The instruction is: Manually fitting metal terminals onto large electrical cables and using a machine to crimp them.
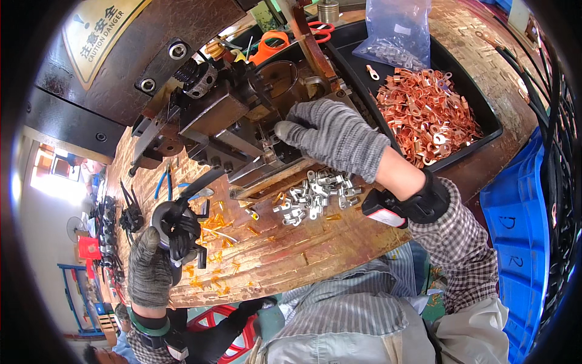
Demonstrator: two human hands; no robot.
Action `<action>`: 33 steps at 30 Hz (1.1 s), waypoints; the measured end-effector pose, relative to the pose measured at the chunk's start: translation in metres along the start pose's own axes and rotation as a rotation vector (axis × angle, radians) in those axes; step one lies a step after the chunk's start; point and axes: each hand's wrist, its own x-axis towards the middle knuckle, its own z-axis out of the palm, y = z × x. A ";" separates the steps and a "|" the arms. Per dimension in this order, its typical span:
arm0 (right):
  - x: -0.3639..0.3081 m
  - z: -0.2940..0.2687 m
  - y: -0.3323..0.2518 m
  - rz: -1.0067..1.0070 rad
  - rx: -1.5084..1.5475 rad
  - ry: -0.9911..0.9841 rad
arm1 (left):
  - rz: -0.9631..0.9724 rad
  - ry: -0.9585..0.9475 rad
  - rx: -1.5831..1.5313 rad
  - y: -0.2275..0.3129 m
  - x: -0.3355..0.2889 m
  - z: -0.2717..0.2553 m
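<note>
My left hand [150, 271], in a grey knit glove, is closed round a bundle of coiled black cable [180, 227] at the table's left edge. From the bundle a thick black length runs up toward the metal press [221, 115]. My right hand [336, 134], gloved the same way, is at the press's tooling, its thumb and fingers bent together by the die area. What they pinch, if anything, is hidden. Below that hand lies a pile of silver cable lugs [315, 195]. Small amber sleeves [218, 227] are scattered over the wooden table [273, 261].
A black tray [470, 148] at the right holds copper lugs [424, 115] and a clear plastic bag [397, 30]. Blue-handled pliers [162, 182] lie left of the press, orange-handled scissors [270, 48] behind it. A blue crate [515, 236] and hanging black cables [555, 121] stand far right.
</note>
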 end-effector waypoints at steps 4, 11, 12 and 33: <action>-0.009 -0.010 -0.004 -0.036 -0.005 0.006 | -0.003 -0.004 -0.007 0.002 -0.003 -0.002; -0.041 -0.033 -0.016 -0.118 0.057 0.113 | 0.022 -0.026 -0.011 0.001 -0.005 -0.004; -0.044 -0.034 -0.014 -0.118 0.053 0.115 | 0.007 -0.010 -0.017 0.000 -0.005 -0.004; -0.081 0.026 -0.102 -0.657 -0.119 0.100 | 0.884 -0.523 0.446 -0.031 -0.041 0.015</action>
